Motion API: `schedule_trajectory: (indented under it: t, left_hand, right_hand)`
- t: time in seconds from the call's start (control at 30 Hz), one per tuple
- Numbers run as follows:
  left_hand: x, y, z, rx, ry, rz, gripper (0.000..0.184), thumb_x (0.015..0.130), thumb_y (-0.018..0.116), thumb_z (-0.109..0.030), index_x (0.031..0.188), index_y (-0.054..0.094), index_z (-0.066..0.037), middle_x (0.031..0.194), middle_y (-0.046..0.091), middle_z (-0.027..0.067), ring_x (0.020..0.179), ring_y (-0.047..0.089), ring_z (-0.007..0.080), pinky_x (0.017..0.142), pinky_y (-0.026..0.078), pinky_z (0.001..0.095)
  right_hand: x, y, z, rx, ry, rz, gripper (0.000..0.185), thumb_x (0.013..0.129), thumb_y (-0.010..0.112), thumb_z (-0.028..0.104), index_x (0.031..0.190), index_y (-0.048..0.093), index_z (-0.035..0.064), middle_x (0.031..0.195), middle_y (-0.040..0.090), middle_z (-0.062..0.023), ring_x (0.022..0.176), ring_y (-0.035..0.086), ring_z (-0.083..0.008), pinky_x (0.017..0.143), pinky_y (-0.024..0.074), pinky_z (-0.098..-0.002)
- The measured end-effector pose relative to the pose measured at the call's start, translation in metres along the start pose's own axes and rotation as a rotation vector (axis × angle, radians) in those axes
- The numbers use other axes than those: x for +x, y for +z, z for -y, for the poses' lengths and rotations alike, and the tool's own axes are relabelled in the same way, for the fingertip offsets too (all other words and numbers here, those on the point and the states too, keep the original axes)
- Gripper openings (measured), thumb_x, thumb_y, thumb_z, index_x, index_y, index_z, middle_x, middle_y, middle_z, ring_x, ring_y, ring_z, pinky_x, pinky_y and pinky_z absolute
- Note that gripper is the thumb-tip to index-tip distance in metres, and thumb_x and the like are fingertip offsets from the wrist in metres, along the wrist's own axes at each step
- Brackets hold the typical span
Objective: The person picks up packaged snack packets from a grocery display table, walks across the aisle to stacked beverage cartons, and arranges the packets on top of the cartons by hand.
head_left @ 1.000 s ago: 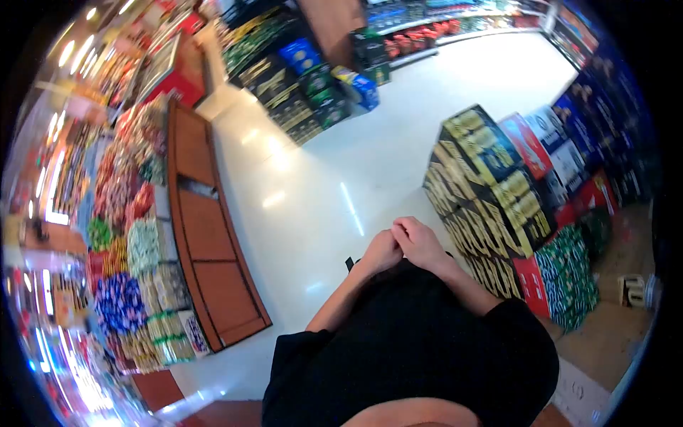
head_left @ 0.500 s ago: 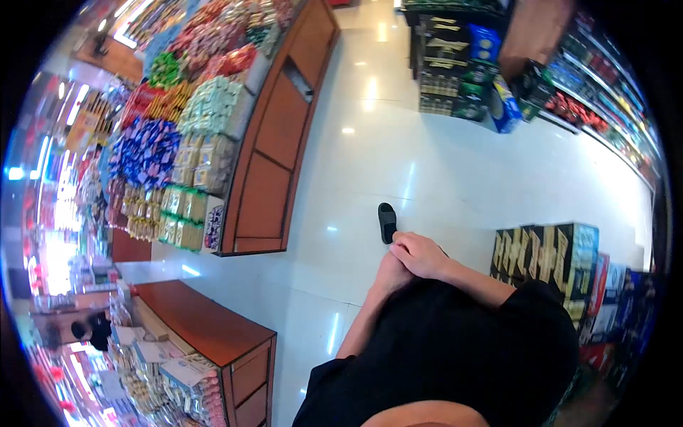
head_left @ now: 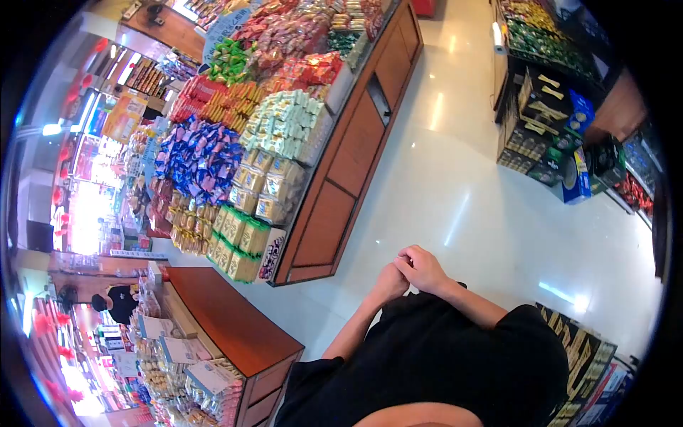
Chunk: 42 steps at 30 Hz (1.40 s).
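My left hand (head_left: 390, 282) and my right hand (head_left: 425, 269) are clasped together in front of my body, above the black shirt (head_left: 427, 349). The right hand lies over the left, its fingers wrapped round the left fingers. Most of the left fingers are hidden beneath it. No object shows between the hands. Ahead and to the left is the wooden display counter (head_left: 341, 192), heaped with packaged goods such as blue packets (head_left: 198, 158) and pale green packets (head_left: 284, 122). Neither hand touches it.
A second wooden counter (head_left: 228, 313) stands at the lower left, with a person (head_left: 117, 302) in black behind it. Dark stacked boxes (head_left: 537, 121) stand at the upper right, more boxes (head_left: 587, 356) at the lower right. Shiny floor (head_left: 427, 192) runs between the displays.
The view has swung left, so the candy counter sits more centrally and the second counter and person have come into view. The boxes have shifted right. My hands remain clasped.
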<state>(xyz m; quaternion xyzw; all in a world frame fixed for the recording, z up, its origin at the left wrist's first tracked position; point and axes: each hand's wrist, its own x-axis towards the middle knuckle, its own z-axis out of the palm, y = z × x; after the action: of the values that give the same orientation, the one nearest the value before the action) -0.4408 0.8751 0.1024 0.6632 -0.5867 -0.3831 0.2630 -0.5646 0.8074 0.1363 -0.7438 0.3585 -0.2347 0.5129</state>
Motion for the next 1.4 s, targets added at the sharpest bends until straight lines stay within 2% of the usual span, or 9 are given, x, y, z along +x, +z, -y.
schedule_trajectory:
  t: [0.1, 0.2, 0.3, 0.43, 0.57, 0.8, 1.07, 1.17, 1.4]
  left_hand:
    - [0.028, -0.037, -0.007, 0.021, -0.133, 0.08, 0.032, 0.082, 0.045, -0.006, 0.113, 0.053, -0.005, 0.099, 0.063, 0.022, 0.094, 0.059, 0.0397, 0.077, 0.048, 0.045]
    - [0.054, -0.04, 0.006, -0.222, -0.045, -0.095, 0.037, 0.083, 0.045, -0.003, 0.12, 0.049, -0.001, 0.113, 0.059, 0.0211, 0.109, 0.056, 0.0338, 0.09, 0.045, 0.0394]
    - [0.085, -0.054, 0.011, -0.357, -0.071, -0.099, 0.041, 0.084, 0.044, 0.001, 0.125, 0.045, 0.003, 0.122, 0.053, 0.0193, 0.119, 0.049, 0.0282, 0.099, 0.039, 0.0356]
    - [0.149, -0.079, 0.051, -0.49, 0.049, -0.177, 0.032, 0.084, 0.048, -0.002, 0.116, 0.049, 0.002, 0.115, 0.056, 0.0177, 0.11, 0.054, 0.0279, 0.091, 0.043, 0.0359]
    - [0.232, -0.131, 0.108, -0.26, 0.108, -0.062, 0.027, 0.084, 0.051, -0.008, 0.11, 0.053, -0.002, 0.1, 0.062, 0.0177, 0.095, 0.06, 0.0326, 0.08, 0.048, 0.0389]
    - [0.383, -0.272, 0.074, -0.251, 0.197, 0.019, 0.023, 0.084, 0.046, -0.006, 0.104, 0.057, 0.0, 0.103, 0.062, 0.0204, 0.095, 0.061, 0.0355, 0.078, 0.048, 0.0414]
    - [0.501, -0.326, 0.085, -0.238, 0.17, 0.163, 0.025, 0.08, 0.047, -0.007, 0.101, 0.058, 0.001, 0.101, 0.063, 0.0214, 0.099, 0.058, 0.0371, 0.08, 0.047, 0.0423]
    - [0.528, -0.335, 0.089, -0.088, 0.021, 0.202, 0.025, 0.08, 0.048, -0.008, 0.1, 0.059, 0.0, 0.101, 0.063, 0.0215, 0.099, 0.058, 0.038, 0.08, 0.047, 0.0431]
    - [0.625, -0.336, 0.148, 0.127, 0.089, 0.122, 0.029, 0.08, 0.05, -0.013, 0.105, 0.06, -0.002, 0.102, 0.062, 0.0232, 0.097, 0.059, 0.0379, 0.08, 0.048, 0.0452]
  right_hand:
    - [0.045, -0.001, 0.003, 0.031, 0.021, 0.042, 0.03, 0.083, 0.06, 0.027, 0.09, 0.061, -0.0017, 0.086, 0.061, -0.0171, 0.082, 0.06, -0.0316, 0.074, 0.048, -0.0383]
    - [0.09, -0.004, -0.006, 0.074, 0.112, 0.175, 0.03, 0.082, 0.061, 0.028, 0.089, 0.061, -0.0013, 0.083, 0.061, -0.0172, 0.079, 0.061, -0.0313, 0.072, 0.0484, -0.0387]
    - [0.135, 0.0, -0.016, 0.042, 0.106, 0.146, 0.023, 0.084, 0.062, 0.021, 0.09, 0.061, -0.0014, 0.081, 0.065, -0.0129, 0.073, 0.063, -0.0245, 0.068, 0.0508, -0.0322]
    - [0.204, 0.009, -0.02, -0.041, 0.033, 0.097, 0.029, 0.08, 0.062, 0.027, 0.088, 0.061, -0.0006, 0.082, 0.06, -0.0174, 0.078, 0.058, -0.0333, 0.071, 0.0471, -0.0414]
    - [0.302, 0.004, -0.02, -0.186, -0.077, 0.088, 0.028, 0.079, 0.063, 0.027, 0.087, 0.061, 0.0003, 0.083, 0.06, -0.0172, 0.082, 0.057, -0.0341, 0.074, 0.0461, -0.0421]
    - [0.474, -0.044, 0.009, -0.22, -0.05, 0.104, 0.032, 0.079, 0.062, 0.029, 0.09, 0.06, -0.0006, 0.083, 0.059, -0.0175, 0.081, 0.057, -0.0327, 0.072, 0.0466, -0.041]
    - [0.581, -0.068, 0.008, -0.065, 0.074, -0.101, 0.031, 0.08, 0.062, 0.028, 0.086, 0.062, -0.0028, 0.082, 0.06, -0.0181, 0.078, 0.058, -0.0315, 0.071, 0.0471, -0.0379]
    - [0.614, -0.069, -0.018, -0.033, 0.231, 0.04, 0.032, 0.082, 0.062, 0.028, 0.087, 0.063, -0.0034, 0.085, 0.062, -0.0184, 0.081, 0.061, -0.03, 0.072, 0.0482, -0.0372]
    - [0.729, -0.088, -0.077, 0.001, 0.233, 0.25, 0.035, 0.084, 0.061, 0.033, 0.09, 0.065, -0.002, 0.089, 0.065, -0.0173, 0.083, 0.064, -0.0271, 0.075, 0.0497, -0.0361]
